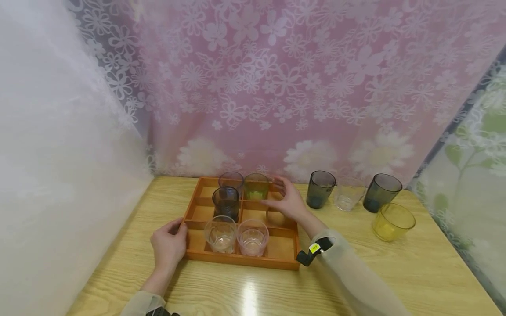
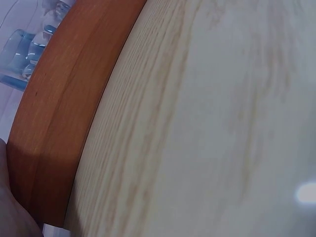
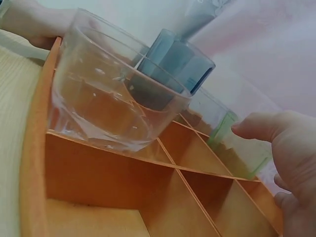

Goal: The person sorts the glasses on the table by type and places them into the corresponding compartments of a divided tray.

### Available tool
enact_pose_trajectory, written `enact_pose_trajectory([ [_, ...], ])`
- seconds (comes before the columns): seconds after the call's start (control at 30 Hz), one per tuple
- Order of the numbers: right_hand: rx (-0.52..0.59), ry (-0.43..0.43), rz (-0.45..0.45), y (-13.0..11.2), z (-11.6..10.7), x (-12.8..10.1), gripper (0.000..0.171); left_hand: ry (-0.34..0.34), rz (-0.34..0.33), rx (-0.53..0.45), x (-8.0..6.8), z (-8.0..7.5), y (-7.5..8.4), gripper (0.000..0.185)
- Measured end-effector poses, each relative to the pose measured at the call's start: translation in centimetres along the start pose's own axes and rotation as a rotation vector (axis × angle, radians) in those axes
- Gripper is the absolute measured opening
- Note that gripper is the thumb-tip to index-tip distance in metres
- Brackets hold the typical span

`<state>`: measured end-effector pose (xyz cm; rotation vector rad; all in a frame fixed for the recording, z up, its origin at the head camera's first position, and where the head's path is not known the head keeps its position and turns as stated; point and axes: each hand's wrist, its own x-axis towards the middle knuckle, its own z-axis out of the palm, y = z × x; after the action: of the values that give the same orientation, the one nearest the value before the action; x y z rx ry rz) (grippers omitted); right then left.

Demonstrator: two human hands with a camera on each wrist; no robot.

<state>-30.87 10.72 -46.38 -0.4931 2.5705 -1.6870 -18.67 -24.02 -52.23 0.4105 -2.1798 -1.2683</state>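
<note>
A pale wooden table (image 1: pixel 415 267) is standing in a corner, with a white wall (image 1: pixel 59 153) rising along its left and a pink flowered curtain (image 1: pixel 296 87) hanging behind it.

An orange wooden tray (image 1: pixel 241 259) divided into compartments is sitting near the table's left rear, close to the curtain; bare tabletop is lying open in front of it and to its right. Further right, well apart from the tray, a dark grey glass (image 1: pixel 320 188), a clear glass (image 1: pixel 348 196), a second dark glass (image 1: pixel 381 192) and a yellow glass (image 1: pixel 392 221) are standing in a loose group.

The tray is holding five glasses: a clear glass (image 1: pixel 220 233) and a pinkish glass (image 1: pixel 252 237) side by side in the front row, a dark one (image 1: pixel 226 202) in the middle row, and a greyish one (image 1: pixel 231 180) beside a green glass (image 1: pixel 256 186) in the back row.

The left hand (image 1: pixel 169 245) is resting against the tray's front left corner, its thumb touching the rim and its fingers lying relaxed on the table. The right hand (image 1: pixel 287 202) is hovering over the tray's right compartments, fingers loosely spread and holding nothing, its fingertips just beside the green glass (image 3: pixel 242 148).
</note>
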Motion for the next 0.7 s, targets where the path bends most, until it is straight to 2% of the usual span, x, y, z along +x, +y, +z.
enact_pose_trajectory([
  [0.17,-0.003,-0.023,-0.015,-0.9,-1.3,-1.4,0.096,-0.001,0.01,0.018,0.3,0.0,-0.1,0.018],
  [0.4,-0.063,-0.034,-0.069,-1.2,-3.0,-3.2,0.09,0.005,0.019,0.031,0.6,0.0,-0.3,0.018],
  [0.7,-0.021,-0.025,-0.105,-1.6,-5.6,-6.4,0.079,-0.011,-0.002,0.022,-0.1,-0.1,0.1,0.019],
])
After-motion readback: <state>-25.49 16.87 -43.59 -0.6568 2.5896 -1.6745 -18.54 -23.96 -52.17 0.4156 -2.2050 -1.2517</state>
